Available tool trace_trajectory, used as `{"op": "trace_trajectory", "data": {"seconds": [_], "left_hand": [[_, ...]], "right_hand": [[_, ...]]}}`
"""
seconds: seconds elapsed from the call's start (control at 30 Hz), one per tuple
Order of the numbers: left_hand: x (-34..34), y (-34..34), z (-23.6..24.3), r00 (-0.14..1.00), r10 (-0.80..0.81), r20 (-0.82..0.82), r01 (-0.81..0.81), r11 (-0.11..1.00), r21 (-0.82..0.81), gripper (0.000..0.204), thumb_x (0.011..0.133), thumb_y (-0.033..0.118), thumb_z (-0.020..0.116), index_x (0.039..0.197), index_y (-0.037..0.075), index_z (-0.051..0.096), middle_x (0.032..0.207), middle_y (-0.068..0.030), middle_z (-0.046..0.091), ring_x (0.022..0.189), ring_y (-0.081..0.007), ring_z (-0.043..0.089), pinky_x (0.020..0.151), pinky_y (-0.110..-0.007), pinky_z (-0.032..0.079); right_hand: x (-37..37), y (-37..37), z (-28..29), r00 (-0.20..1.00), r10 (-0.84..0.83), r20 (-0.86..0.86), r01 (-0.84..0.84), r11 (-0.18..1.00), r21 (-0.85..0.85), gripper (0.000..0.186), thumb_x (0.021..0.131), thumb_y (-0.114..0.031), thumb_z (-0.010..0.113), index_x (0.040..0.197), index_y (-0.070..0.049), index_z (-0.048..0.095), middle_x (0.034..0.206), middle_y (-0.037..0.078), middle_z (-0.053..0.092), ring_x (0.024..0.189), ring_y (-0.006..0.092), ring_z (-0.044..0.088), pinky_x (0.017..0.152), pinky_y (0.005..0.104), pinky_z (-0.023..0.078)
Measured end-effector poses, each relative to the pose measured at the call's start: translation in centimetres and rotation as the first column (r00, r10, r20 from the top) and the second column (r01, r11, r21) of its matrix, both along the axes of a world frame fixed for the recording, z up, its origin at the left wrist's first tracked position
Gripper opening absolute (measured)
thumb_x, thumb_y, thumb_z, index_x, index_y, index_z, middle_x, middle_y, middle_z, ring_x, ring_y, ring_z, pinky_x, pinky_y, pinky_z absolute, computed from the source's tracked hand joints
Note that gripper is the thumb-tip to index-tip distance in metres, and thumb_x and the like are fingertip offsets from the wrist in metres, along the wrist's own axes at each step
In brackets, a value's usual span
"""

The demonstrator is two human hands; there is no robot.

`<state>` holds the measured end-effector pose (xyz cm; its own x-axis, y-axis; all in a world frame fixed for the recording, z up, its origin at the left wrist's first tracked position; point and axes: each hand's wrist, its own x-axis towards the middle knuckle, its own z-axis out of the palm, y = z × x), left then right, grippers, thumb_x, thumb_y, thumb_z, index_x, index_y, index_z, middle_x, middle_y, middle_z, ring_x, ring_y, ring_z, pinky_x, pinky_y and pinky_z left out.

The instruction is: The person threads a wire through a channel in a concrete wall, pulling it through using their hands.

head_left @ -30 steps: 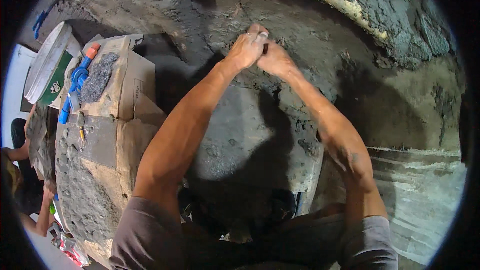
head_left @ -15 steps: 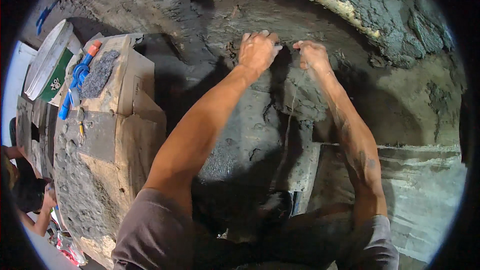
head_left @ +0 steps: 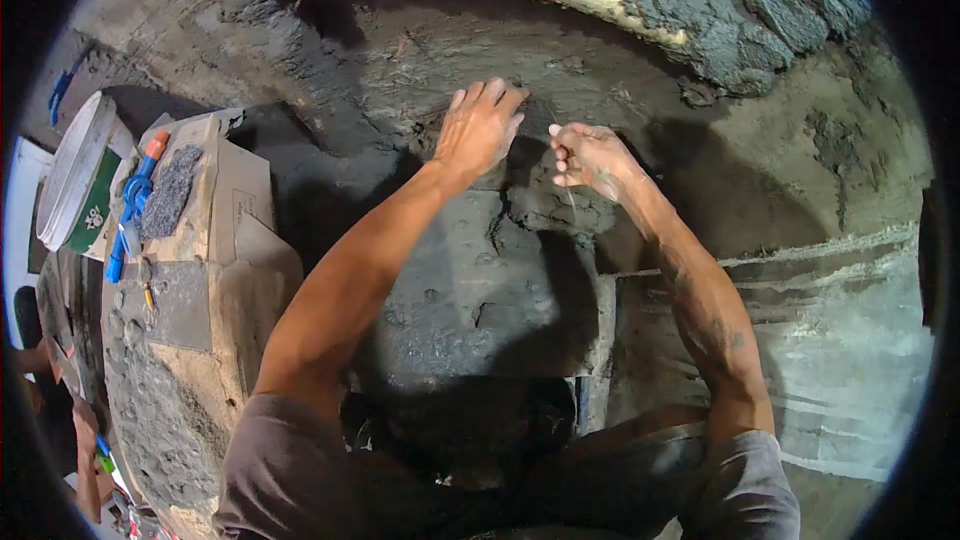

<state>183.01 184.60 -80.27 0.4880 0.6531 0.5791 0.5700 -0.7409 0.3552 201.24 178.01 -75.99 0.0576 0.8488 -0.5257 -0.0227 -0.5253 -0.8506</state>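
My left hand (head_left: pixel 480 128) rests against the dark wet clay surface (head_left: pixel 400 90), its fingers stretched and somewhat apart, nothing visible in them. A little to its right, my right hand (head_left: pixel 595 155) is closed, thumb against fingers. A thin pale string (head_left: pixel 571 198) hangs just below that hand and seems to come from its grip; its other end cannot be made out. Under both hands lies a smooth grey clay block (head_left: pixel 450 260) with a dark crack down its right part. A thick ridge of rough clay (head_left: pixel 740 50) with yellow patches curves above my hands.
On the left, a cardboard box (head_left: pixel 240 195) bears a blue tool with an orange end (head_left: pixel 135 205), a grey scouring pad (head_left: pixel 172 192) and clay. A white and green bucket (head_left: pixel 80 180) stands behind. Another person's arm (head_left: pixel 85 450) shows lower left; a board (head_left: pixel 800 360) lies right.
Both hands have moved left and toward me in the picture, while the whole view has shifted too. The left fingers have spread, and the hands are slightly apart. The long hanging string now shows only briefly.
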Motion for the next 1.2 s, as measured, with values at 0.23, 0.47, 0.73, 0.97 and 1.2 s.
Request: {"op": "trace_trajectory", "data": {"seconds": [0.23,0.47,0.73,0.97,1.2], "left_hand": [[2.3,0.3,-0.9,1.0,-0.031,0.006,0.03,0.989,0.148,0.034,0.086,0.014,0.059,0.119,0.01,0.058,0.111,-0.0067,0.06,0.103,-0.0279,0.054,0.092,-0.041,0.042],[3.3,0.2,-0.1,0.994,-0.013,-0.11,0.025,0.994,0.106,0.019,0.085,0.016,0.056,0.101,0.007,0.062,0.102,-0.009,0.06,0.101,-0.0277,0.054,0.091,-0.041,0.039],[6.9,-1.7,0.8,0.999,-0.043,-0.002,0.043,0.984,0.171,0.045,0.083,0.021,0.061,0.124,0.005,0.053,0.11,-0.0131,0.057,0.105,-0.0303,0.052,0.093,-0.044,0.039],[9.0,-2.9,0.8,0.999,-0.008,-0.052,0.014,0.993,0.117,0.051,0.079,0.017,0.06,0.126,0.002,0.052,0.114,-0.0127,0.056,0.108,-0.0314,0.05,0.092,-0.044,0.04],[9.4,-2.6,1.1,0.992,0.01,-0.126,0.004,0.994,0.112,0.055,0.079,0.012,0.058,0.132,0.007,0.049,0.118,-0.0156,0.053,0.108,-0.036,0.048,0.09,-0.046,0.04]], "right_hand": [[3.4,-0.4,3.8,0.61,0.121,0.783,-0.251,0.967,0.047,0.017,0.085,-0.016,0.066,0.079,-0.001,0.06,0.068,0.01,0.058,0.062,0.0193,0.053,0.058,0.0342,0.045],[6.6,-1.1,5.3,0.451,-0.065,0.89,-0.355,0.902,0.246,0.02,0.083,-0.015,0.065,0.072,-0.001,0.055,0.065,0.017,0.055,0.055,0.0256,0.047,0.057,0.0399,0.041],[6.3,-0.9,4.0,0.42,-0.25,0.873,-0.229,0.901,0.368,0.03,0.087,-0.025,0.065,0.073,0.001,0.057,0.063,0.019,0.056,0.055,0.0311,0.047,0.059,0.0404,0.042],[7.9,0.4,2.4,0.373,-0.44,0.817,-0.157,0.838,0.523,0.027,0.086,-0.025,0.067,0.076,-0.001,0.062,0.059,0.007,0.053,0.056,0.0138,0.047,0.055,0.0324,0.042],[9.1,1.9,1.7,0.551,-0.415,0.724,-0.052,0.849,0.526,0.023,0.086,-0.023,0.067,0.08,0.0,0.065,0.059,0.003,0.057,0.055,0.0101,0.047,0.055,0.0289,0.042]]}}
